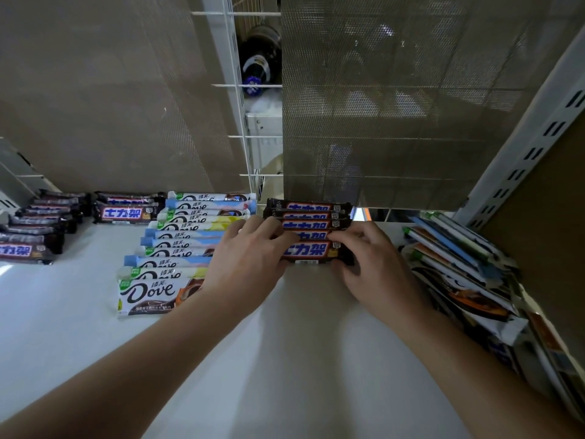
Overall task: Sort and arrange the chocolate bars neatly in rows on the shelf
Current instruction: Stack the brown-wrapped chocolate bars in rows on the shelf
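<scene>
Brown foil chocolate bar (311,250): mid-frame, row's front
Left hand (250,256): fingers (283,237) pinch its end, squaring it probably
Right hand (373,264): same, other end

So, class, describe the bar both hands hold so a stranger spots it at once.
On the white shelf, find the brown row right of the Dove row. Its front bar sits between the left hand and right hand. Unlike those behind, it shows its full logo and barcode.
</scene>
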Available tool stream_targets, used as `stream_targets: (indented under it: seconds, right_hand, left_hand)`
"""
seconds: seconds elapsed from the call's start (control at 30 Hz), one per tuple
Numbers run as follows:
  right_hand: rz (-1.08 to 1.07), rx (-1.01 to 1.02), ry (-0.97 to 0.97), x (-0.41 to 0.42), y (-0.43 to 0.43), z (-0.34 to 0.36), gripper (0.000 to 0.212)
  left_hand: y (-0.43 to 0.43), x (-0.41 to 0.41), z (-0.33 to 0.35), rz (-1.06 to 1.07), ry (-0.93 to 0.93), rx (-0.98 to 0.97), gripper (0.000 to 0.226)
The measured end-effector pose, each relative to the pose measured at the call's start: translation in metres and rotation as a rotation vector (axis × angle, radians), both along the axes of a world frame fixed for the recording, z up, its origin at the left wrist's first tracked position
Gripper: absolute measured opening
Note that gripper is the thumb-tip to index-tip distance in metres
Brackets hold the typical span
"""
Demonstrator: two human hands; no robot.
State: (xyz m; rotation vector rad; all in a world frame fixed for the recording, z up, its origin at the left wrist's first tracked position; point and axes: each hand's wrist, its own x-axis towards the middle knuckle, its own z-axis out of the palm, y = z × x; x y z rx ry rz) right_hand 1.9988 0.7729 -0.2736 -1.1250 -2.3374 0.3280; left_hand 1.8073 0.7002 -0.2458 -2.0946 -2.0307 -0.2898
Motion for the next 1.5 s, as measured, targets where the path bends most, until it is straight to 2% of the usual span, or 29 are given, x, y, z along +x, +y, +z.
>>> stream_targets:
  seconds: [0.27, 0.37, 0.57, 0.8, 1.0, 1.27, 1.4, 1.5]
  right_hand:
    - [-0.056, 0.007, -0.033, 0.002, -0.005, 0.003, 0.046]
    - [-0.085, -0.009, -0.008, 0.006, -0.012, 0.008, 0.043]
    - [-0.111, -0.134, -0.063, 0.025, -0.045, 0.022, 0.041]
    - [-0.144, -0.231, -0.13, 0.044, -0.089, 0.041, 0.038]
    - [-0.291, -0.193, -0.096, 0.085, -0.121, 0.052, 0.031]
    - [-0.496, -0.255, -0.145, 0.159, -0.146, 0.054, 0.018]
    - [-0.562, -0.241, -0.213, 0.177, -0.147, 0.047, 0.019]
    - [-0.5, -0.212, -0.208, 0.176, -0.144, 0.039, 0.034]
  left_hand:
    - [0.0, 0.001, -0.001, 0.024, -0.014, 0.012, 0.047]
    - [-0.004, 0.009, 0.005, 0.007, -0.047, 0.024, 0.039]
    - [-0.034, 0.042, 0.014, -0.081, -0.289, -0.091, 0.034]
    - [-0.066, 0.055, 0.012, -0.161, -0.476, -0.22, 0.031]
    - [-0.079, 0.083, 0.014, -0.228, -0.461, -0.257, 0.028]
    - [-0.077, 0.147, 0.01, -0.356, -0.44, -0.268, 0.029]
    - [-0.066, 0.171, 0.004, -0.418, -0.397, -0.24, 0.04]
    - [-0.058, 0.183, 0.001, -0.467, -0.279, -0.228, 0.049]
